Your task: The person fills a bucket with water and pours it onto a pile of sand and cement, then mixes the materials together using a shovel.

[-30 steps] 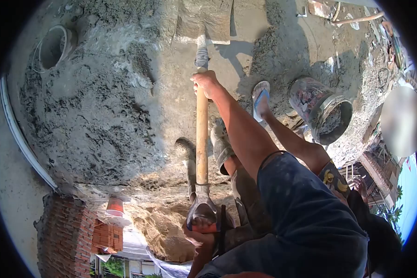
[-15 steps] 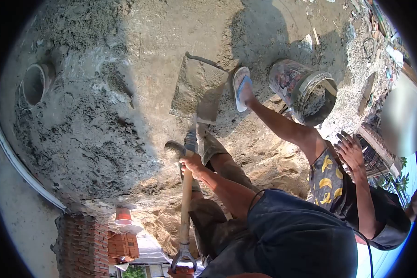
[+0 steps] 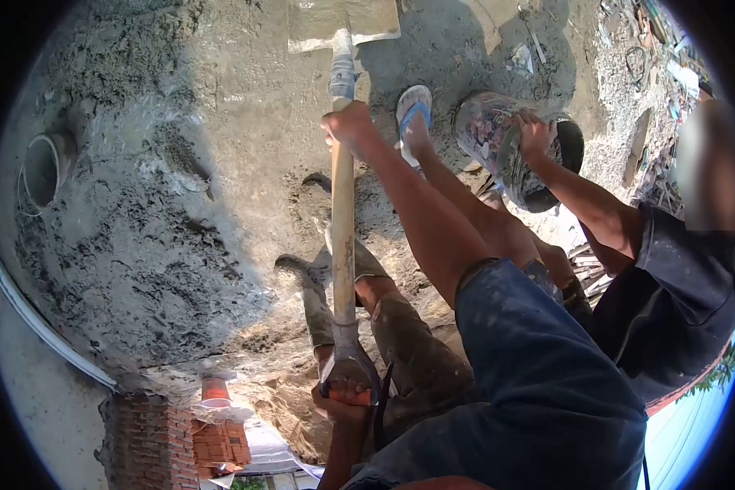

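A: Where's the shovel [image 3: 344, 204], and who has it?

B: It runs up the middle of the frame, its blade [image 3: 322, 24] cut off by the top edge. The right hand [image 3: 351, 126] is wrapped around the wooden shaft [image 3: 343, 237] at upper centre. The left hand [image 3: 335, 406] has its fingers curled around the orange grip [image 3: 354, 398] at lower centre.

A: Heavy, would you say?

B: Probably, and mostly at the far end. The blade looks coated in wet grey mud; how much sits on it I can't tell.

A: And the shaft?

B: Stiff, I'd judge, and hardly fragile. Wet muck could make it slippery, most likely up by the dark collar [image 3: 343, 75].

A: Best place to hold it?

B: Those 2 spots look right: 1 hand on the shaft near the collar to bear the weight, 1 on the end grip to check twisting.

A: Anything close by?

B: A bucket [image 3: 480, 131] at upper right, well apart from the blade, with a co-worker's hand [image 3: 536, 135] on it.
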Motion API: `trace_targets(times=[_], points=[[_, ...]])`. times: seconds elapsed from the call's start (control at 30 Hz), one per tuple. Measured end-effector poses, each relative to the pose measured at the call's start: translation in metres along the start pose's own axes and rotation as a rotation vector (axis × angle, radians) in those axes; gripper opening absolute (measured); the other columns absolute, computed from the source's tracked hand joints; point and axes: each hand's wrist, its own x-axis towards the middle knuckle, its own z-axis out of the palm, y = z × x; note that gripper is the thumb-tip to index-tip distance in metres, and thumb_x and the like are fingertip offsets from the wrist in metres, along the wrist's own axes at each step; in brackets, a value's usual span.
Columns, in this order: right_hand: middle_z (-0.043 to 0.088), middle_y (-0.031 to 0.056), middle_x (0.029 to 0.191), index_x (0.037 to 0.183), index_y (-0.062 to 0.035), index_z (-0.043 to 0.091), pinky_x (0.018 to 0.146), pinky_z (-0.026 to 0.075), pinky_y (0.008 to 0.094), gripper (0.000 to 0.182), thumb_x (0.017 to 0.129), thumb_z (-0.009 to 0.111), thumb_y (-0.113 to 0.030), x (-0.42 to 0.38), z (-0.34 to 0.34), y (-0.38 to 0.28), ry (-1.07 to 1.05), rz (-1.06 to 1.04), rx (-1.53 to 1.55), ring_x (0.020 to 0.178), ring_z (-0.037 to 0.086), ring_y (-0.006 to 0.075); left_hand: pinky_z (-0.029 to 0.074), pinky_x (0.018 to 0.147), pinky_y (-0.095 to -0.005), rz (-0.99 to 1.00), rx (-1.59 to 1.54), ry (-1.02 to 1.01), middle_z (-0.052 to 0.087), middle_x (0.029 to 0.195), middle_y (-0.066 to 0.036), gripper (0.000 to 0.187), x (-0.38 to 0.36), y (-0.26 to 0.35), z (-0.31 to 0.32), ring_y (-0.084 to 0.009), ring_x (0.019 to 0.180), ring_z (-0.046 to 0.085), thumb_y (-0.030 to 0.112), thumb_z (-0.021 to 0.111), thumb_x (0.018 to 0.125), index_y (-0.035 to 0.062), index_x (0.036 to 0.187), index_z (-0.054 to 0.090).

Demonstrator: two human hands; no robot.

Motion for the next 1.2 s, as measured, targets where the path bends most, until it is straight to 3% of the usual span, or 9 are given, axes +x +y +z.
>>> trace_targets(times=[0.3,0.53,0.63,0.67,0.73,0.83,0.97,1.1,1.2], points=[[0.047,0.0064,0.055,0.069,-0.0038,0.049,0.039,0.041,0.0356,0.013,0.074,0.06,-0.003,-0.115,0.031,0.132,-0.007,0.5,0.238,0.041,0.046,0.0178,0.033,0.039,-0.0302,0.258,0.175,0.405,0.032,0.045,0.001,0.035,-0.08,0.031,-0.111,-0.0118,0.036,0.028,0.043,0.042,0.074,0.0153,0.054,0.039],[0.05,0.0053,0.057,0.071,-0.0026,0.053,0.046,0.044,0.0345,0.011,0.077,0.059,-0.009,0.117,-0.024,-0.034,-0.164,0.222,0.139,0.046,0.049,0.0184,0.037,0.05,-0.0313,0.095,0.036,-0.065,0.032,0.049,0.001,0.027,-0.016,-0.021,0.117,-0.0128,0.041,0.032,0.034,0.038,0.079,0.0139,0.061,0.04],[0.051,0.0044,0.058,0.079,-0.0008,0.058,0.046,0.044,0.0314,0.012,0.079,0.059,-0.013,0.119,-0.034,-0.101,-0.27,-0.286,0.038,0.047,0.051,0.016,0.036,0.05,-0.0308,-0.016,-0.03,-0.16,0.034,0.052,0.001,0.029,-0.031,-0.009,0.155,-0.0126,0.043,0.034,0.034,0.038,0.082,0.0126,0.064,0.042],[0.052,0.0042,0.059,0.079,-0.0001,0.058,0.046,0.044,0.0305,0.014,0.078,0.061,-0.013,0.098,-0.028,-0.105,-0.426,-0.485,0.142,0.047,0.052,0.0154,0.035,0.05,-0.0298,-0.104,-0.093,-0.136,0.033,0.051,0.0,0.033,-0.037,-0.006,0.149,-0.0129,0.045,0.033,0.037,0.037,0.083,0.0109,0.064,0.043],[0.053,0.0044,0.062,0.082,0.001,0.058,0.046,0.045,0.0292,0.017,0.076,0.063,-0.014,0.011,-0.003,-0.141,0.075,-0.222,-0.35,0.05,0.053,0.0144,0.036,0.047,-0.0279,-0.263,-0.205,-0.211,0.035,0.051,0.002,0.032,-0.032,-0.007,0.1,-0.0109,0.045,0.035,0.036,0.037,0.085,0.0116,0.066,0.044],[0.051,0.0037,0.068,0.081,-0.0026,0.054,0.042,0.043,0.0302,0.018,0.073,0.068,-0.011,-0.036,0.005,-0.106,-0.344,0.007,0.205,0.049,0.049,0.0133,0.04,0.043,-0.027,-0.421,-0.199,-0.215,0.038,0.051,0.003,0.038,0.007,-0.012,0.035,-0.0094,0.042,0.039,0.043,0.035,0.089,0.0113,0.073,0.049],[0.048,0.0031,0.057,0.073,-0.0023,0.054,0.038,0.04,0.0299,0.009,0.074,0.062,-0.007,-0.053,0.053,-0.04,-0.044,-0.123,-0.164,0.042,0.046,0.0135,0.04,0.041,-0.0302,-0.422,0.12,0.068,0.043,0.05,-0.001,0.048,0.028,-0.009,0.004,-0.015,0.043,0.045,0.051,0.036,0.091,0.0076,0.073,0.047],[0.048,0.0042,0.056,0.072,-0.0005,0.053,0.038,0.041,0.0292,0.006,0.073,0.058,-0.005,-0.112,0.083,-0.017,0.13,-0.136,-0.308,0.041,0.046,0.0136,0.038,0.033,-0.0315,-0.743,-0.179,-0.351,0.035,0.04,-0.001,0.052,0.08,-0.004,-0.12,-0.0176,0.031,0.038,0.053,0.035,0.089,0.0087,0.066,0.049],[0.048,0.0047,0.057,0.071,-0.0017,0.051,0.039,0.041,0.0295,0.007,0.073,0.057,-0.005,-0.127,0.109,0.031,0.119,-0.117,-0.3,0.043,0.047,0.0131,0.038,0.035,-0.031,-0.34,0.027,-0.242,0.042,0.045,-0.003,0.05,0.114,0.003,-0.181,-0.0173,0.035,0.043,0.051,0.038,0.089,0.0059,0.074,0.05]])
